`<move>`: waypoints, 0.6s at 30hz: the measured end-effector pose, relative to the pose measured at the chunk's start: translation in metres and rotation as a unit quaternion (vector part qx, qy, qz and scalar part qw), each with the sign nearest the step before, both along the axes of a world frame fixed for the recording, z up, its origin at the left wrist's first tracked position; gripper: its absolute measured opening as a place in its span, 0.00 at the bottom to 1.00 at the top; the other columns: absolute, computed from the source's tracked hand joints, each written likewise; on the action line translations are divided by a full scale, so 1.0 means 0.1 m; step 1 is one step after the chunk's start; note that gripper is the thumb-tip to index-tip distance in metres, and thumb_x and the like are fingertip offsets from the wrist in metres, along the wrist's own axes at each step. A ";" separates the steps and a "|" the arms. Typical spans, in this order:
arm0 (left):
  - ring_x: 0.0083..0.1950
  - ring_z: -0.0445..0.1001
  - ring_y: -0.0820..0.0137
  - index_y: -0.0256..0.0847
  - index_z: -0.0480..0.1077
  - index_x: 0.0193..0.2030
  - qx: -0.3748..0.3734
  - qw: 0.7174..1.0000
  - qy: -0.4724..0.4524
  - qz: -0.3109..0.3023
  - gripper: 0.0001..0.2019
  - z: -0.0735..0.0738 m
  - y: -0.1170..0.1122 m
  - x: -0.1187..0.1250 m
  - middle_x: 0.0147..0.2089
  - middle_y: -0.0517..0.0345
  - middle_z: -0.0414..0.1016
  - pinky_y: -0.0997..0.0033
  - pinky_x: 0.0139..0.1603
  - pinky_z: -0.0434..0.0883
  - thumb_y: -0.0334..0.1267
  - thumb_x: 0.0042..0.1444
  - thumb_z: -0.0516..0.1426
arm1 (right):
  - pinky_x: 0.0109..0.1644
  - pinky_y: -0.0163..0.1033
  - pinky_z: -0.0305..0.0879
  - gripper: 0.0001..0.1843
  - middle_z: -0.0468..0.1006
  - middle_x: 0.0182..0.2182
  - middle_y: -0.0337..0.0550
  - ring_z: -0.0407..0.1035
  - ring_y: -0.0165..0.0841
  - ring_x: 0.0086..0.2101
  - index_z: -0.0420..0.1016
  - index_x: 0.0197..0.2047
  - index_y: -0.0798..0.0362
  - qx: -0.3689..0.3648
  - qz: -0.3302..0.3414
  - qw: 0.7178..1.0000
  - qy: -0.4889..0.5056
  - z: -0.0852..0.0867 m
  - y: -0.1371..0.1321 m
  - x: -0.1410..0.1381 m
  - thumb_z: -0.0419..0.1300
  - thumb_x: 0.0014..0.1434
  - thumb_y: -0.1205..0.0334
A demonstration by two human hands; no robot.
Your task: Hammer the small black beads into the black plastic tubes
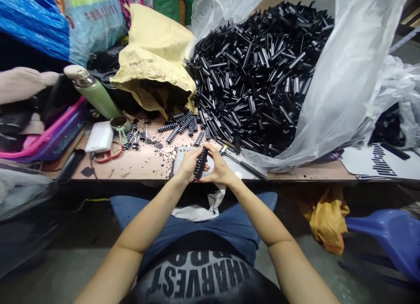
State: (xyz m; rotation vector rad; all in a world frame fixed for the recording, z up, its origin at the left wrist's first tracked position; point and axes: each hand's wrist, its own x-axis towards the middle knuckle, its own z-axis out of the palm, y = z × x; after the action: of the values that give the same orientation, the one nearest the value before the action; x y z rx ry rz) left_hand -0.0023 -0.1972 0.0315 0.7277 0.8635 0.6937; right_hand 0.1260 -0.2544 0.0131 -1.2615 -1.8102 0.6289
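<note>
My left hand [187, 165] and my right hand [219, 166] meet at the table's front edge. Between them is a black cylinder [201, 163] with rows of small white marks, tilted slightly, its top end leaning right. The left fingers wrap its left side, while the right thumb and fingers close on its ends. Beneath the hands lies a light grey plate [179, 157]. A hammer-like tool [244, 165] with a black handle rests to the right of my right hand. Just beyond the hands, several similar black cylinders with pale marks [183, 124] are heaped.
A huge pile of black tube-shaped parts [256, 76] spills from a clear plastic bag [348, 85]. A yellow sack [154, 46], green flask [98, 94], white box [99, 137] and red-handled scissors [110, 154] stand left. Tiny dark bits [154, 157] litter the tabletop. A blue stool [387, 234] is at right.
</note>
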 end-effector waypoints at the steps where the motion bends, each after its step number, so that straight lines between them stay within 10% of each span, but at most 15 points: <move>1: 0.15 0.69 0.73 0.35 0.67 0.35 -0.004 1.000 0.010 -0.001 0.12 -0.02 0.01 0.01 0.21 0.61 0.68 0.75 0.14 0.68 0.44 0.56 0.58 | 0.67 0.51 0.55 0.62 0.55 0.62 0.58 0.53 0.45 0.63 0.44 0.67 0.54 -0.013 -0.010 1.000 0.001 -0.02 0.00 -0.01 0.74 0.37 0.49; 14: 0.14 0.66 0.73 0.35 0.68 0.31 -0.024 0.993 0.103 -0.049 0.13 -0.47 0.04 0.07 0.18 0.60 0.65 0.76 0.16 0.65 0.43 0.60 0.54 | 0.64 0.50 0.58 0.56 0.61 0.58 0.61 0.59 0.45 0.59 0.49 0.63 0.62 -0.083 -0.089 0.992 -0.029 -0.34 -0.10 -0.13 0.71 0.35 0.58; 18: 0.31 0.73 0.68 0.36 0.74 0.40 0.200 0.966 0.162 -0.012 0.11 -0.59 0.00 0.07 0.29 0.54 0.71 0.68 0.35 0.73 0.41 0.57 0.57 | 0.65 0.54 0.55 0.57 0.61 0.58 0.63 0.56 0.49 0.59 0.49 0.63 0.63 -0.061 -0.143 0.983 -0.093 -0.42 -0.08 -0.16 0.71 0.34 0.58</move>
State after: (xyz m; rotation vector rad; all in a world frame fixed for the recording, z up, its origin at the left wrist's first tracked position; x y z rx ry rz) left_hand 0.0050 -0.1976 -0.0273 1.2380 1.0226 0.7488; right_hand 0.1096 -0.2624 -0.0288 -1.6751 -1.7128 0.4787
